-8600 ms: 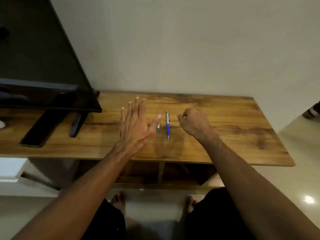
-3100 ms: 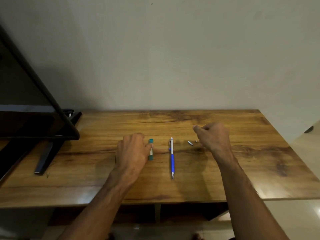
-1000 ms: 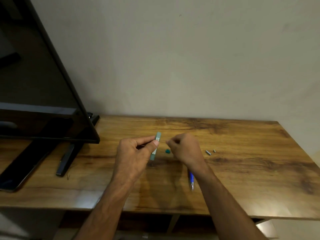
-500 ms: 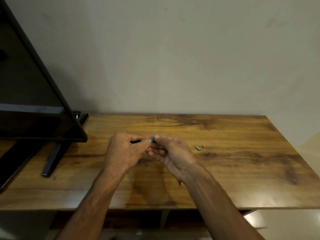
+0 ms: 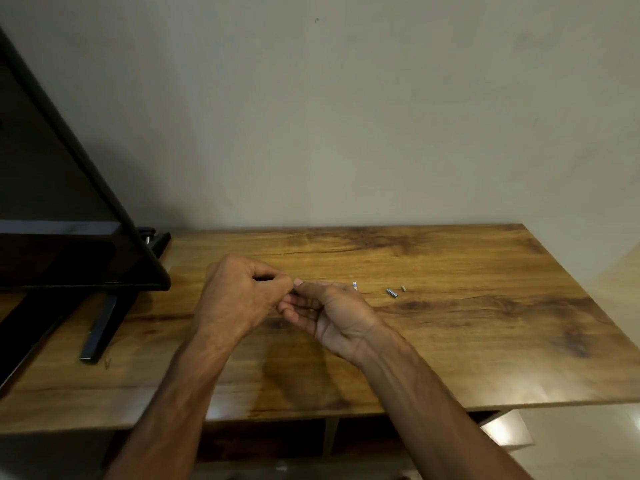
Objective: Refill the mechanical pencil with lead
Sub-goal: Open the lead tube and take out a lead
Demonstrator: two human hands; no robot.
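While both hands meet fingertip to fingertip above the wooden table, the left hand is curled closed and the right hand half-curled; what they pinch is hidden. Beyond, the pencil's white end peeks out, near two small metal parts.

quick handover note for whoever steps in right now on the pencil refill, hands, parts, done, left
Left hand: closed, pinching something hidden at the fingertips, probably the lead case.
Right hand: palm up, its fingertips meeting the left hand's; what it holds can't be seen.
Pencil: mostly hidden behind the right hand, only its white end shows; whether it is held or lying on the wooden table is unclear.
Two small loose parts, the metal cap and a smaller piece, lie on the table right of the hands.
Done: pencil opened.
Left: insert lead, refit both parts.
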